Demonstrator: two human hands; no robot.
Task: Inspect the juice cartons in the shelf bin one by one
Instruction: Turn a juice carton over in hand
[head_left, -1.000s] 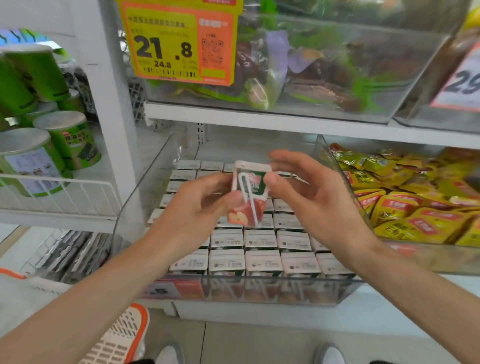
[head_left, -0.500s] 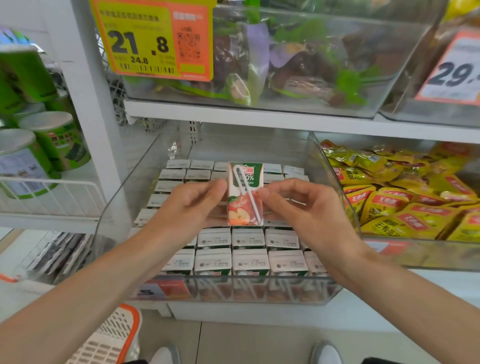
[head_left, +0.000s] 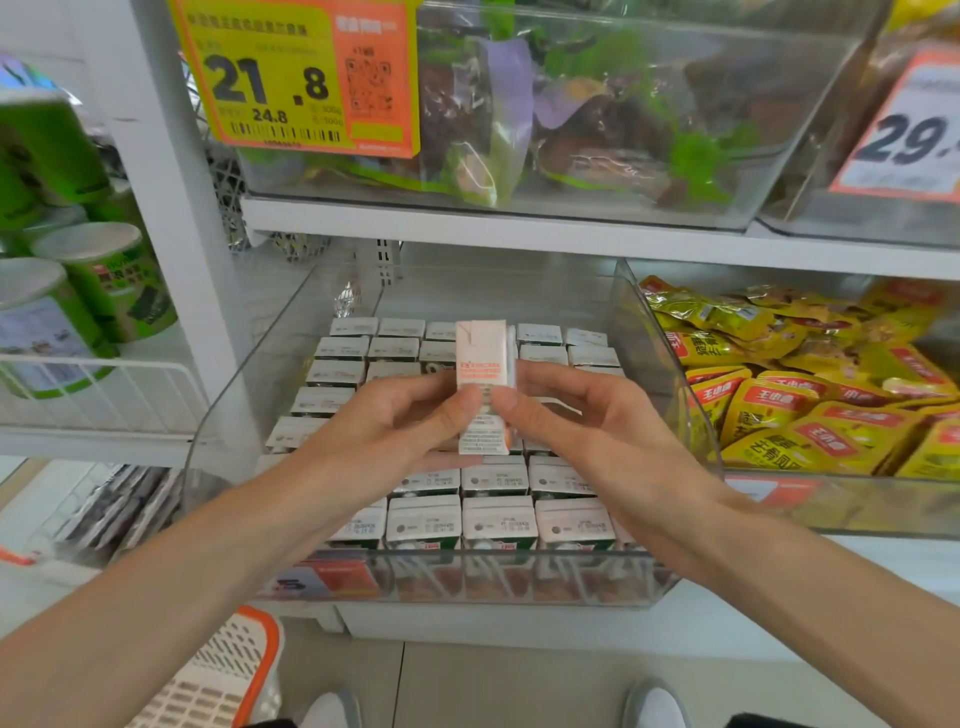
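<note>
A small juice carton (head_left: 481, 364) stands upright above the clear shelf bin (head_left: 249, 395), its pale side panel with small print turned toward me. My left hand (head_left: 395, 421) pinches its lower left side and my right hand (head_left: 582, 415) pinches its lower right side, thumbs meeting on the front. Below, several rows of matching juice cartons (head_left: 496, 519) fill the bin, white tops up. Both hands hide some cartons in the middle rows.
A second clear bin of yellow snack packs (head_left: 810, 410) sits to the right. Above is a shelf with a bin of bagged goods (head_left: 597, 119) and a 21.8 price tag (head_left: 296, 78). Green canisters (head_left: 104, 280) stand at left; a white-and-orange basket (head_left: 223, 675) is below.
The carton has been turned in both hands: its front with the apple picture and straw faced me before, now a pale printed side faces me. It stays held above the bin.
</note>
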